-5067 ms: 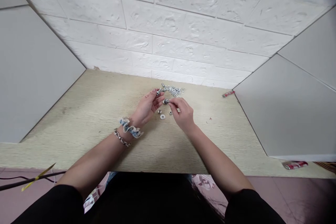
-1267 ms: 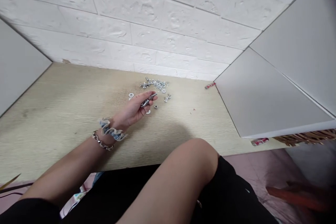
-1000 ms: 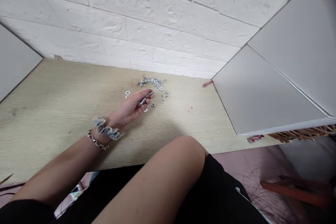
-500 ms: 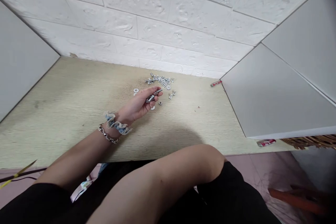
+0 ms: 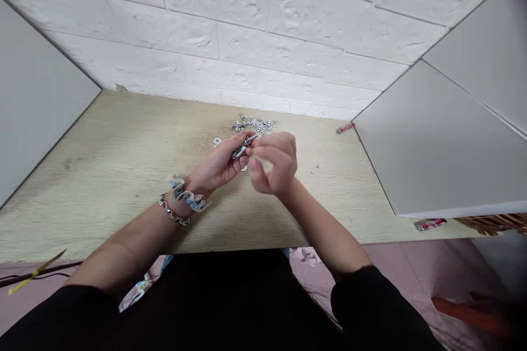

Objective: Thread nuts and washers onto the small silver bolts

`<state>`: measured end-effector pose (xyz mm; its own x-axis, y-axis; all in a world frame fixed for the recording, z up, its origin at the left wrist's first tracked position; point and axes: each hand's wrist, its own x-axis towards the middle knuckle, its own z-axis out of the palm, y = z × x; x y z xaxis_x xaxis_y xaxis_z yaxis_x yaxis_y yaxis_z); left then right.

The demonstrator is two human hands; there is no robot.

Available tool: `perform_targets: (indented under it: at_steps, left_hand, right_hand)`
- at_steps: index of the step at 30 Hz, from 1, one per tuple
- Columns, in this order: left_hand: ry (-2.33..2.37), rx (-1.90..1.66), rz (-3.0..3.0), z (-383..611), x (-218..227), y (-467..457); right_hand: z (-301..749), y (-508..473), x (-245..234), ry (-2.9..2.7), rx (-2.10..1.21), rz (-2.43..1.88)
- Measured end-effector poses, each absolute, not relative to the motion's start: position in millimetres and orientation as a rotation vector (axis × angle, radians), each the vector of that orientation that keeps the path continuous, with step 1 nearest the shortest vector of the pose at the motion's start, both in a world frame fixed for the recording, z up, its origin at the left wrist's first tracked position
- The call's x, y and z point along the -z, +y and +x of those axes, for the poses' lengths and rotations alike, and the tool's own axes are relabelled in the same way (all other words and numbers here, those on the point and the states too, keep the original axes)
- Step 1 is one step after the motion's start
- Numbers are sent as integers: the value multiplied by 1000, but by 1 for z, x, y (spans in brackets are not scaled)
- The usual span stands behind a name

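Note:
My left hand [image 5: 218, 167] rests on the pale wooden desk [image 5: 123, 175], its fingers closed around a silver bolt [image 5: 244, 147] that points up and to the right. My right hand [image 5: 274, 163] hovers just right of the bolt's tip, smeared by motion, fingers curled; I cannot make out whether it holds anything. Behind both hands lies a small pile of bolts, nuts and washers [image 5: 256, 123]. One washer [image 5: 217, 141] lies apart to the left of the pile.
A white brick-pattern wall [image 5: 247, 27] closes the desk at the back, with grey panels on the left [image 5: 37, 109] and right [image 5: 444, 148]. A small red object [image 5: 345, 128] lies at the back right, another [image 5: 430, 224] at the front right edge.
My right hand was out of view with the arm bent low; it has come up over the desk to the bolt's tip. My left hand kept holding the bolt in place.

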<state>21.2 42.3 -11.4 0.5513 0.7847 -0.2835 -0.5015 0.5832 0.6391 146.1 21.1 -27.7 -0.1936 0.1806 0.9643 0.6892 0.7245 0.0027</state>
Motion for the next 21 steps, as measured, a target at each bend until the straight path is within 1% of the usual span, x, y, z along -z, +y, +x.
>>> perform_targets:
  at_steps: [3, 9, 13, 16, 18, 21]
  left_hand:
    - [543, -842, 510, 23, 18, 46]
    - [579, -817, 496, 25, 21, 49]
    - [588, -803, 577, 25, 21, 48]
    - [657, -831, 677, 26, 22, 47]
    - [697, -844, 754, 27, 23, 46]
    - [732, -834, 837, 28, 26, 47]
  right_hand:
    - [157, 34, 32, -1633, 390, -714]
    - [163, 29, 47, -1741, 122, -1062]
    - [164, 28, 44, -1748, -173, -1287]
    - [165, 28, 44, -1756, -401, -1371]
    - [164, 28, 44, -1752, -477, -1411]
    - [163, 29, 44, -1769, -494, -1489]
